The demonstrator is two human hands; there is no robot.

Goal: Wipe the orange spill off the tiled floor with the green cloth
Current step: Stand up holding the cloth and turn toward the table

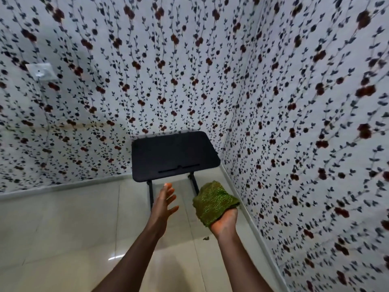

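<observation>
While I watch through the head camera, both arms reach forward above the tiled floor (63,228), which is pale and glossy. My right hand (224,221) is turned palm up and holds the green cloth (213,202); the cloth is bunched and lies over the fingers, so I cannot see how much they curl around it. My left hand (165,202) is just beside it, apart from the cloth, with the fingers straight and a little spread, and it holds nothing. Both hands are up in the air, not touching the floor.

Beyond the hands a small black table (174,157) stands in the corner on thin black legs, near both walls. The walls carry a white wallpaper (315,123) with dark red flowers and dark leaves. On the left wall there is a white socket plate (42,71).

On the floor, close under my right wrist, I see a small dark speck (205,238); I cannot tell what it is. The orange spill I cannot find in this view.
</observation>
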